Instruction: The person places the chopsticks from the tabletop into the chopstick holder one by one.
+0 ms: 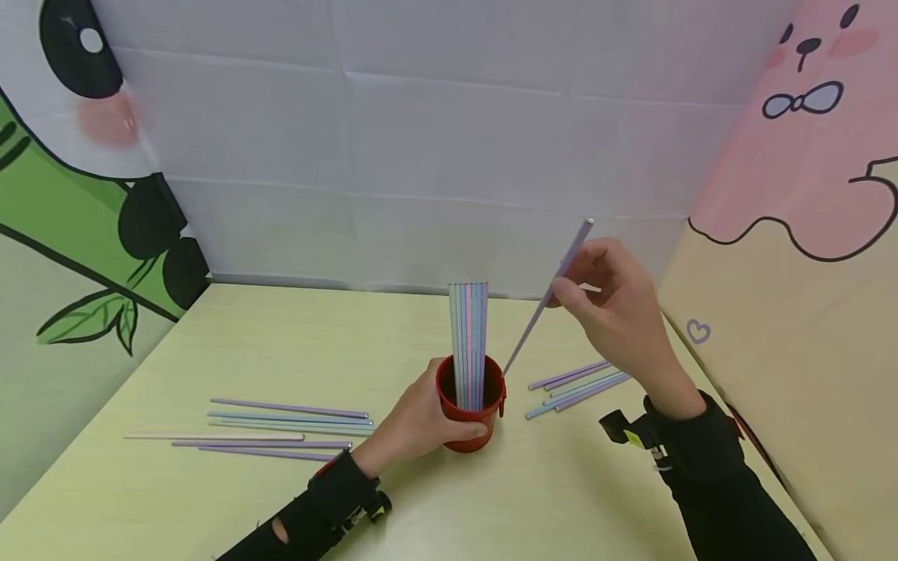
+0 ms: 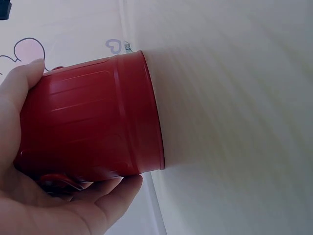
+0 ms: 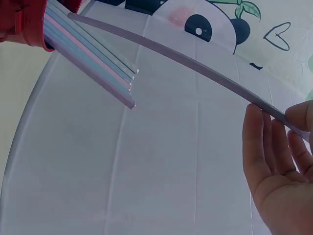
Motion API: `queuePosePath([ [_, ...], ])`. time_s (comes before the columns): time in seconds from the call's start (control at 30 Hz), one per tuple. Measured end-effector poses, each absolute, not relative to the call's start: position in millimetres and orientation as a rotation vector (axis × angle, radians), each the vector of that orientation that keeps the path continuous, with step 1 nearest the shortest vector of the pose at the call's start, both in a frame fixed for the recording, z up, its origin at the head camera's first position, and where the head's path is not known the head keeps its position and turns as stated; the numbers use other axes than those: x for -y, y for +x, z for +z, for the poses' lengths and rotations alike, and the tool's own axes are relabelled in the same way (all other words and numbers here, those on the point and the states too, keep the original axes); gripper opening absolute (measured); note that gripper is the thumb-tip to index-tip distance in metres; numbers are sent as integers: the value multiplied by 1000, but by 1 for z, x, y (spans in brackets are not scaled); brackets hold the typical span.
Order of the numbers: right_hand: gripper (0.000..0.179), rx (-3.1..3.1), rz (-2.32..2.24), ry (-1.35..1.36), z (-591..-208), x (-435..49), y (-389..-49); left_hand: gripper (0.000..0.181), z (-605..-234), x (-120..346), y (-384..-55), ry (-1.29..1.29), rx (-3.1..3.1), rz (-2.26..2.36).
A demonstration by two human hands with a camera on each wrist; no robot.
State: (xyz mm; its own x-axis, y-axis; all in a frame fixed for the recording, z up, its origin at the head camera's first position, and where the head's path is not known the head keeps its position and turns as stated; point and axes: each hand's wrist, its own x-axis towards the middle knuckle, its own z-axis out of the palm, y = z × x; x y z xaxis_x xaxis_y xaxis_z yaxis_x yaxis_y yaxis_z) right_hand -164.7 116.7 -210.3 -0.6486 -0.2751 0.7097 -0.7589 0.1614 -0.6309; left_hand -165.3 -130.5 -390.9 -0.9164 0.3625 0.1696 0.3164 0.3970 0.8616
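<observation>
A small red bucket stands upright on the table, and my left hand grips it from the left, thumb across its front. In the left wrist view, fingers curl round the ribbed red bucket close to the tabletop. A flat row of pastel straws stands inside, rising well above the rim. My right hand pinches a purple straw between thumb and fingers. This straw slants down to the left, its lower end right at the bucket's right rim. In the right wrist view, the purple straw reaches toward the bucket.
Several loose straws in purple, blue, green and white lie left of the bucket. Another group of straws lies to the right, below my right hand. A pale cloth wall closes off the table's back edge.
</observation>
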Motion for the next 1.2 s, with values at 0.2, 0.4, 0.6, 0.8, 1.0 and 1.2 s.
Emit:
queuePosePath([
  [0.2, 23, 2099, 1511, 1001, -219, -105, -178, 85, -356, 127, -146, 630, -2539, 1620],
  [0.4, 20, 2235, 1478, 956, -232, -93, -186, 88, -365, 127, -150, 624, -2538, 1633],
  [0.6, 18, 2330, 1469, 925, -261, -88, -203, 92, -390, 130, -164, 613, -2577, 1595],
  [0.8, 20, 2368, 1478, 894, -297, -89, -226, 92, -393, 130, -167, 621, -2594, 1580],
  [1.0, 22, 2437, 1448, 868, -310, -87, -230, 92, -392, 130, -167, 615, -2594, 1580],
  [1.2, 24, 2475, 1429, 839, -316, -87, -226, 92, -392, 131, -167, 619, -2611, 1572],
])
